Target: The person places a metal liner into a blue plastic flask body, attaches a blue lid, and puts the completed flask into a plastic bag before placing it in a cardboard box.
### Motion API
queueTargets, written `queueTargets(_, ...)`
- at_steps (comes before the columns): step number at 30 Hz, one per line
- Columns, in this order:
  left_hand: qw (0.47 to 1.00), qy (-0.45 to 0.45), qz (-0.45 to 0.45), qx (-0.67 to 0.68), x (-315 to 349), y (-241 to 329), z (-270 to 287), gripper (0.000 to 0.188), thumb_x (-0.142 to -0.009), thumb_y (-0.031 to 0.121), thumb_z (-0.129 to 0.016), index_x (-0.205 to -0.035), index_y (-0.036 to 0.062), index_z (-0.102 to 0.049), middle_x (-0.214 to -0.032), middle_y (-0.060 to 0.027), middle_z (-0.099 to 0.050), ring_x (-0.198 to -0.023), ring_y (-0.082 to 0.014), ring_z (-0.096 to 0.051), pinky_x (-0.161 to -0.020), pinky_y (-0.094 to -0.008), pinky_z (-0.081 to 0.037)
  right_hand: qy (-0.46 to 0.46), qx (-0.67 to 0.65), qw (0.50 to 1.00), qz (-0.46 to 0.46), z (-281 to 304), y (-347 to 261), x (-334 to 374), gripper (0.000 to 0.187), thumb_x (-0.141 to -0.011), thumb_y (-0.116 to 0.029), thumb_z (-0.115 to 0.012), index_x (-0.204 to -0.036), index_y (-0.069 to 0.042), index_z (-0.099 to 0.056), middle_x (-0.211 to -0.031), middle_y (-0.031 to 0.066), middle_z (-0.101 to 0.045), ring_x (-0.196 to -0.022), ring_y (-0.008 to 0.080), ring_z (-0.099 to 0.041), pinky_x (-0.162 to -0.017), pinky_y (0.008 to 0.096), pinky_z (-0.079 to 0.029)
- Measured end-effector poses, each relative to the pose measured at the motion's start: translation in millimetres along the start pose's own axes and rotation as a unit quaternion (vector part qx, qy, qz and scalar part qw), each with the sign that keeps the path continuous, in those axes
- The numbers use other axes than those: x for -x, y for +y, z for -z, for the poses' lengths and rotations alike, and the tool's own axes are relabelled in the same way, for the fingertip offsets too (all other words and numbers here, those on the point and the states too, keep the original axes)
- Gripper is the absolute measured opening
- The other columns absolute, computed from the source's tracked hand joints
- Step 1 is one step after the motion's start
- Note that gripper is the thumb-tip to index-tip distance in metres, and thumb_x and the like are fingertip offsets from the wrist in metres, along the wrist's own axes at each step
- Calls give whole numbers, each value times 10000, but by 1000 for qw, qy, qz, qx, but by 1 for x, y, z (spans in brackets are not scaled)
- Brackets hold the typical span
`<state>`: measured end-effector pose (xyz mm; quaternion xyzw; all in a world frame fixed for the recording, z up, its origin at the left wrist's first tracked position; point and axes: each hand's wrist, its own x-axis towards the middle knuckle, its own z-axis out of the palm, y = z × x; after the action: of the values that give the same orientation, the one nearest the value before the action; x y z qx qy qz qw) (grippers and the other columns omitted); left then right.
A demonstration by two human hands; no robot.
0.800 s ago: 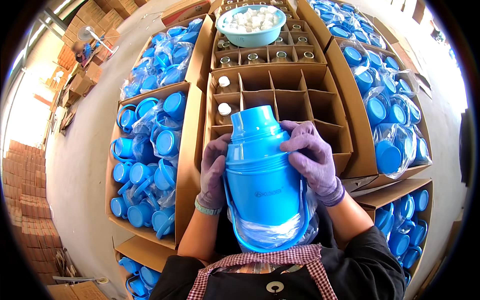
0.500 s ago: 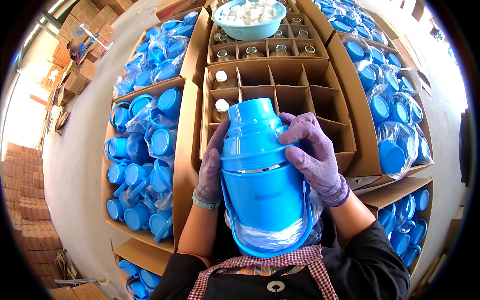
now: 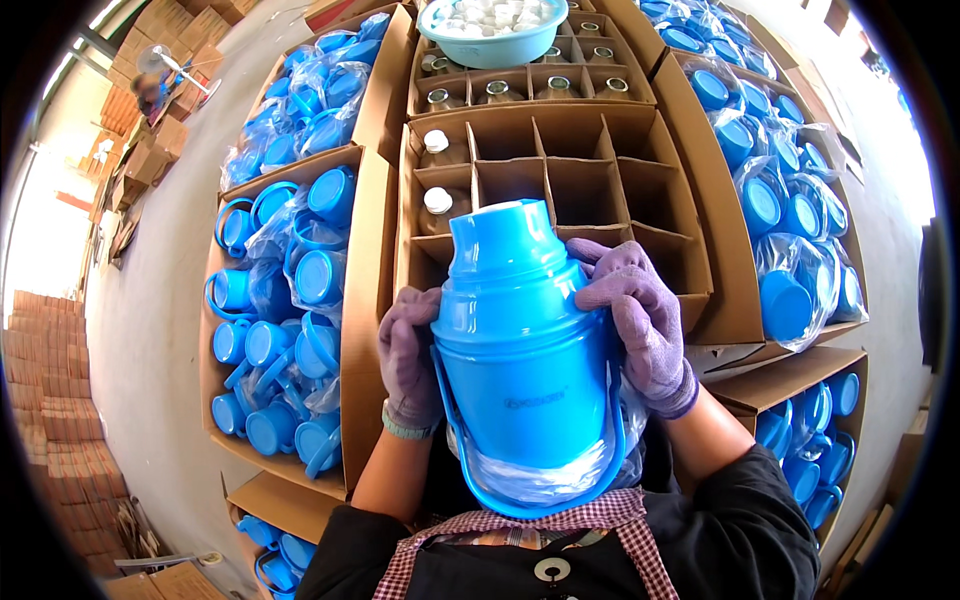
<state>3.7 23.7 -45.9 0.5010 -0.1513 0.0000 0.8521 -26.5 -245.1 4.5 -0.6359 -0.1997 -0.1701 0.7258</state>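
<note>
At frame centre the blue flask point(image 3: 528, 375) points up-frame between half-curled hands, right hand point(image 3: 648, 325) apparently touching its shoulder, left hand point(image 3: 408, 360) just beside.

Bright light, strongest at L & upper R edges, both blown out. Glare spots on blue jug point(image 3: 522, 350); carton compartments point(image 3: 578, 190) in shadow. Fisheye warps straight lines nr rim, corners black w/ faint colour fringe. Ctr mostly sharp, bkgd fan point(image 3: 153, 60) soft.
</note>
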Motion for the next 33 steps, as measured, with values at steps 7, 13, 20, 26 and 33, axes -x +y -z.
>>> queueTargets(7, 889, -68, -150, -428, 7, 75, -66, 866, -1000, 748, -342, -1100, -4, -759, -1005, -131, -620, -984, -253, -592, -996, -425, -472, 25, -80, 989, -122, 20, 41, 13, 301, -1047, -286, -569, -980, -32, -715, -1043, 109, -646, -987, 216, -638, -938, 371, -517)
queueTargets(13, 969, -72, 64, -226, -13, 20, 12, 563, -1090, 460, -397, -1194, -27, -659, -1122, -148, -680, -1067, -249, -653, -938, -395, -526, -85, 193, 971, 111, -12, -36, -6, 510, -824, -488, -754, -1104, -62, -726, -1062, 120, -653, -975, 308, -633, -921, 435, -501)
queueTargets(20, 904, -297, 276, -136, -81, -4, 26, 369, -1065, 240, -566, -1354, 13, -605, -1276, -61, -674, -1131, -132, -637, -1005, -305, -526, -195, 132, 970, 52, -26, -66, -89, 454, -861, -324, -748, -1210, -42, -681, -1198, 159, -656, -1096, 304, -674, -940, 393, -537)
queueTargets(26, 875, -343, 342, -8, -80, -20, 2, 397, -1061, 313, -586, -1323, 19, -628, -1248, -70, -690, -1111, -127, -645, -1002, -292, -525, -432, -148, 881, -124, 2, 14, -162, 782, -825, -604, -747, -1339, -22, -649, -1316, 171, -657, -1193, 295, -636, -1039, 423, -510)
queueTargets(33, 911, -304, 274, 55, -27, -7, -52, 422, -1053, 355, -603, -1305, 18, -640, -1209, -69, -707, -1061, -131, -667, -983, -290, -537, -522, -46, 852, 2, -35, -89, -149, 412, -848, -296, -743, -1153, -19, -743, -1155, 126, -719, -1106, 249, -666, -1022, 379, -508)
